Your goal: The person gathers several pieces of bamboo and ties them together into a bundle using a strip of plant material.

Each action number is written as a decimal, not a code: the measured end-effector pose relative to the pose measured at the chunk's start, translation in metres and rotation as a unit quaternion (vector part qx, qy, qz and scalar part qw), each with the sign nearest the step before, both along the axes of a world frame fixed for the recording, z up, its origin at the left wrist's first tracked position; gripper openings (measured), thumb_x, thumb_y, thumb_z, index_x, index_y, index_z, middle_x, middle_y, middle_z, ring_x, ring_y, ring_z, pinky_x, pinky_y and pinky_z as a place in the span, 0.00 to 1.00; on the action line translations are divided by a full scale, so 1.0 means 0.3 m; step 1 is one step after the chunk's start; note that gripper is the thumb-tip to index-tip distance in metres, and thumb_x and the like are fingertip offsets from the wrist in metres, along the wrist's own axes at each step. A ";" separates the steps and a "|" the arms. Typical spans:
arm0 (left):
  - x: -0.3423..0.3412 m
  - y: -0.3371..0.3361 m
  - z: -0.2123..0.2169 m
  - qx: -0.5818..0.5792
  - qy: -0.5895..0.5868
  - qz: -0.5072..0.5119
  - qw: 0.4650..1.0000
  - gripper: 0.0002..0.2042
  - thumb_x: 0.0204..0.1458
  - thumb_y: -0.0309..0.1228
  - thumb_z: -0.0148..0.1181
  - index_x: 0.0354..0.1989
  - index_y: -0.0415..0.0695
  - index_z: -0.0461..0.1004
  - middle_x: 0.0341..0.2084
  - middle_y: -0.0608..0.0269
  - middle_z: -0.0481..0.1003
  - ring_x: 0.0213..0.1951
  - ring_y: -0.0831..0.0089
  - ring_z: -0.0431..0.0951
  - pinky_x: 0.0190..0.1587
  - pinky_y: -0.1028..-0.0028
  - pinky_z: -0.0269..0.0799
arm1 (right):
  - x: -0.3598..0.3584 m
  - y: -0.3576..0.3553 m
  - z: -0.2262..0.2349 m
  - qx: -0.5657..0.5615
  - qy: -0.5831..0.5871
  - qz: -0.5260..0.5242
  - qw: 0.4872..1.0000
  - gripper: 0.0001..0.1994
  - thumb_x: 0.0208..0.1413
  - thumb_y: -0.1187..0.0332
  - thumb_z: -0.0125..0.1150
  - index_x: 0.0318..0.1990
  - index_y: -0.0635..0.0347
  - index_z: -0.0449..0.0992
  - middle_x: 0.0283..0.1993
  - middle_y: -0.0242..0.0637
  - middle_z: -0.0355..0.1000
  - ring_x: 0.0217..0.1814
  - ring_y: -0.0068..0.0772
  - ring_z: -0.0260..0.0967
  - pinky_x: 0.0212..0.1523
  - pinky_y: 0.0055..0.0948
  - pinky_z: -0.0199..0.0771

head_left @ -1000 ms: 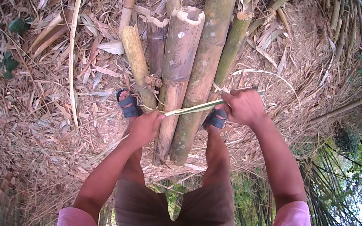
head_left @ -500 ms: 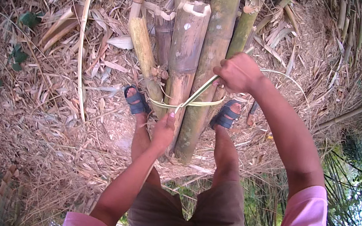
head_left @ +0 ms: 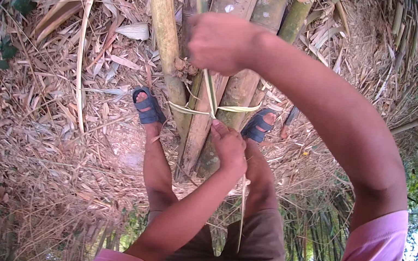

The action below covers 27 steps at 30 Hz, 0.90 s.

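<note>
Closest to us we see our pink sleeves at the bottom edge, and our brown shorts between them; part of the shorts is cut off by the picture's rim. Our left hand (head_left: pixel 229 146) comes up from below and presses its fingers down on the bamboo bundle (head_left: pixel 204 124), right where the pale green strip (head_left: pixel 209 94) crosses it. The fingers are curled close together, but we cannot tell if they pinch the strip or only push on it, because the hand hides that spot. A thin loose end of the strip hangs down past our wrist. The strip goes around the bundle like a belt, and one end runs up into our right hand (head_left: pixel 217 40). That hand is shut tight in a fist around the strip, held above the bundle. It hides part of the bamboo tops behind it. Our two feet in blue sandals (head_left: pixel 148 106) stand on each side of the bundle; our arm covers part of the right one. Farther off, dry leaves and straw (head_left: pixel 39 119) cover the ground, and more bamboo stalks blur near the dark rim.
</note>
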<state>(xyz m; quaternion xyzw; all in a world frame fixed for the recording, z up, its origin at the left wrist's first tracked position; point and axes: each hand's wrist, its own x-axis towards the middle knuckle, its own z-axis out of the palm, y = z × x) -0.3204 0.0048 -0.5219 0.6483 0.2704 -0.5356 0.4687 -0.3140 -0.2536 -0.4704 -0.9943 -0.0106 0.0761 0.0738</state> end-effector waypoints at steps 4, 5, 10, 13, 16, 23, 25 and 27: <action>-0.079 -0.127 -0.014 0.031 -0.013 0.183 0.982 0.17 0.68 0.50 0.37 0.44 0.49 0.63 0.25 0.70 0.67 0.27 0.75 0.71 0.27 0.72 0.69 | 0.175 0.045 0.073 -0.001 0.042 0.073 0.996 0.07 0.45 0.65 0.65 0.19 0.52 0.80 0.20 0.32 0.75 0.30 0.33 0.76 0.51 0.33 0.72; -0.086 -0.210 0.019 0.076 -0.034 0.217 0.973 0.17 0.68 0.50 0.37 0.44 0.50 0.65 0.25 0.71 0.68 0.27 0.75 0.72 0.29 0.72 0.69 | 0.214 0.066 0.073 0.031 0.051 0.063 0.996 0.06 0.45 0.65 0.65 0.21 0.52 0.81 0.22 0.32 0.76 0.33 0.34 0.77 0.50 0.33 0.73; -0.063 -0.456 0.090 0.165 -0.041 0.324 0.931 0.16 0.67 0.46 0.36 0.42 0.50 0.66 0.24 0.70 0.68 0.26 0.74 0.72 0.30 0.71 0.69 | 0.410 0.245 -0.017 0.344 0.093 -0.220 0.908 0.07 0.50 0.64 0.63 0.32 0.54 0.83 0.34 0.35 0.79 0.43 0.41 0.77 0.39 0.32 0.78; -0.030 -0.481 0.066 0.161 -0.005 0.349 0.923 0.15 0.66 0.44 0.35 0.41 0.48 0.65 0.23 0.69 0.67 0.25 0.74 0.70 0.30 0.71 0.69 | 0.547 0.405 -0.170 0.056 0.194 -0.074 0.977 0.10 0.53 0.62 0.60 0.35 0.55 0.83 0.41 0.38 0.78 0.45 0.40 0.76 0.52 0.39 0.70; 0.000 -0.490 0.031 0.163 0.030 0.375 0.912 0.15 0.66 0.42 0.34 0.39 0.47 0.64 0.22 0.68 0.66 0.24 0.74 0.69 0.29 0.70 0.69 | 0.628 0.438 -0.197 -0.160 0.297 0.144 0.930 0.12 0.56 0.59 0.59 0.37 0.55 0.83 0.48 0.39 0.77 0.51 0.39 0.73 0.63 0.44 0.60; 0.150 -0.550 -0.074 0.168 0.134 0.403 0.890 0.13 0.64 0.38 0.32 0.36 0.44 0.62 0.21 0.65 0.64 0.22 0.74 0.65 0.29 0.69 0.68 | 0.269 0.208 0.005 -0.033 0.118 -0.042 0.992 0.07 0.53 0.64 0.59 0.31 0.52 0.83 0.50 0.35 0.77 0.66 0.41 0.60 0.70 0.47 0.52; 0.205 -0.518 -0.108 0.167 0.135 0.424 0.880 0.13 0.64 0.37 0.31 0.36 0.43 0.62 0.20 0.64 0.63 0.21 0.74 0.64 0.29 0.68 0.67 | 0.180 0.235 0.043 0.125 0.032 -0.261 0.957 0.09 0.51 0.64 0.61 0.37 0.53 0.83 0.51 0.35 0.76 0.66 0.44 0.60 0.68 0.47 0.56; 0.200 -0.504 -0.125 0.161 0.147 0.438 0.872 0.13 0.64 0.35 0.30 0.35 0.42 0.61 0.20 0.63 0.63 0.20 0.74 0.63 0.28 0.68 0.67 | 0.021 0.245 0.129 0.137 -0.135 -0.417 0.888 0.12 0.53 0.64 0.61 0.44 0.53 0.80 0.52 0.36 0.74 0.65 0.46 0.61 0.68 0.46 0.57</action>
